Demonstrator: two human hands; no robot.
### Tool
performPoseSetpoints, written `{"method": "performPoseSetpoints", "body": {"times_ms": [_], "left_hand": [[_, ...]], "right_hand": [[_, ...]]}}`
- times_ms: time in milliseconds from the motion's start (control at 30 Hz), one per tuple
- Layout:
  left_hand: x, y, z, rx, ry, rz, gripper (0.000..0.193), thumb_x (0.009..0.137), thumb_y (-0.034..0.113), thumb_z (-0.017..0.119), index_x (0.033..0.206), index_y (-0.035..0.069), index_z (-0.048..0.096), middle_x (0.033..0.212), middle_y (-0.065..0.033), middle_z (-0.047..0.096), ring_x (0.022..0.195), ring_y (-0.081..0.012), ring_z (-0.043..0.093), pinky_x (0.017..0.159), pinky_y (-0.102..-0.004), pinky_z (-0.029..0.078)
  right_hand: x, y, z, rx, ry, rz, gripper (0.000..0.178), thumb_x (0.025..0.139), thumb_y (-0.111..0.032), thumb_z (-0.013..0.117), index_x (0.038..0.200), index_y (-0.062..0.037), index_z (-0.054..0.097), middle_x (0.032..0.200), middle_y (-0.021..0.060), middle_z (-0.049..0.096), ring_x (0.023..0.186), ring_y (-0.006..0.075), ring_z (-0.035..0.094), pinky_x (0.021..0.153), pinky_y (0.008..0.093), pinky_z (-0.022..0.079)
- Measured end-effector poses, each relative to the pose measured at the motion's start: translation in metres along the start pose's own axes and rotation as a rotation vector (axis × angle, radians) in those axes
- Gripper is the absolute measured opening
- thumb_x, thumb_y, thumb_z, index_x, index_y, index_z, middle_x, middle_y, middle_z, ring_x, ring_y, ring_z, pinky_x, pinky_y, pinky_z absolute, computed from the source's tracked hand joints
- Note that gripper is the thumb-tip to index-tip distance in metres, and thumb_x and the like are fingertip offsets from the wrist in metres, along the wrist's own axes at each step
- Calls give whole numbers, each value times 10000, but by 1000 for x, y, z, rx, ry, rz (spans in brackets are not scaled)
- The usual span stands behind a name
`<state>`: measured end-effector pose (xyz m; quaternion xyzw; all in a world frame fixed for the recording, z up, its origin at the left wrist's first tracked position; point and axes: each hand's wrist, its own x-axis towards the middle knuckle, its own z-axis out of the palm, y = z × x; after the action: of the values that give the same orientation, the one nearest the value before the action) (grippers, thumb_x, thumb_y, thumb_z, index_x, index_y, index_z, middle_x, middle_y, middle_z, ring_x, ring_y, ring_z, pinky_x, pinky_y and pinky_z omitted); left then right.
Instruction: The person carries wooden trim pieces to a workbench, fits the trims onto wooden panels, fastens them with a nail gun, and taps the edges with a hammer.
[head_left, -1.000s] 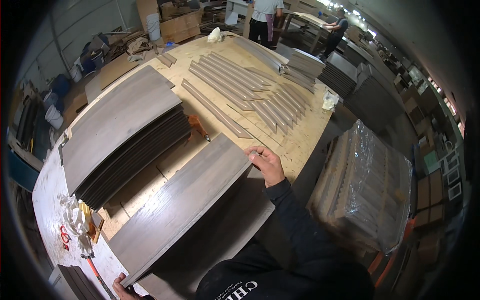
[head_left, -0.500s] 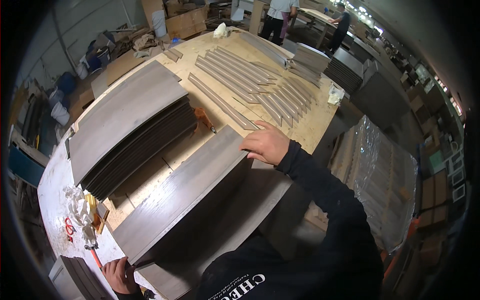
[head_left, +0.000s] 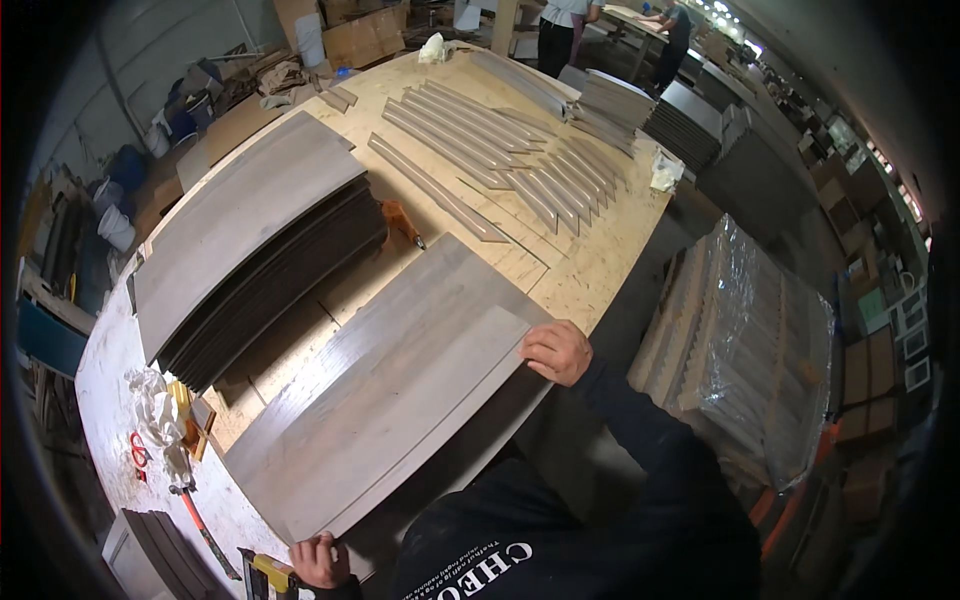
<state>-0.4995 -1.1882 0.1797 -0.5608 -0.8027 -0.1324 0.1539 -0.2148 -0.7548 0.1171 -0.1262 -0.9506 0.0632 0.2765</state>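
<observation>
A long grey wood-grain panel (head_left: 400,390) lies on top of a second, wider panel (head_left: 440,290) at the near edge of the plywood worktable (head_left: 590,270). My right hand (head_left: 556,351) grips the top panel's right end. My left hand (head_left: 318,559) holds its left end near the table's lower edge. Both arms wear black sleeves.
A tall stack of grey panels (head_left: 250,240) sits to the left. Narrow grey strips (head_left: 500,150) lie fanned out across the far table. A plastic-wrapped pallet (head_left: 750,340) stands to the right. Rags, red scissors (head_left: 137,450) and an orange-handled tool (head_left: 205,530) lie at lower left. People stand far behind.
The top panel has slid toward me and to the right across the lower panel. My right hand moved down with its end; my left hand came into fuller view.
</observation>
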Motion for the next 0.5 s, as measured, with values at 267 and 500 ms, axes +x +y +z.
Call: {"method": "performPoseSetpoints", "body": {"times_ms": [267, 500], "left_hand": [[-95, -16, 110, -278, -182, -256, 376, 625, 105, 748, 972, 48, 616, 868, -117, 543, 768, -293, 539, 672, -387, 445], [-161, -53, 159, -684, -49, -1060, 594, 663, -23, 778, 1209, -22, 545, 1007, -104, 484, 882, -204, 546, 755, -306, 468]], "right_hand": [[-60, 1, 29, 62, -220, 471, 428, 662, -185, 770, 1052, -109, 611, 1038, 59, 583, 966, 277, 558, 828, 404, 437], [-80, 27, 54, 210, -278, 699, 333, 706, -189, 766, 1001, -63, 679, 851, 101, 650, 801, 287, 619, 706, 384, 493]]}}
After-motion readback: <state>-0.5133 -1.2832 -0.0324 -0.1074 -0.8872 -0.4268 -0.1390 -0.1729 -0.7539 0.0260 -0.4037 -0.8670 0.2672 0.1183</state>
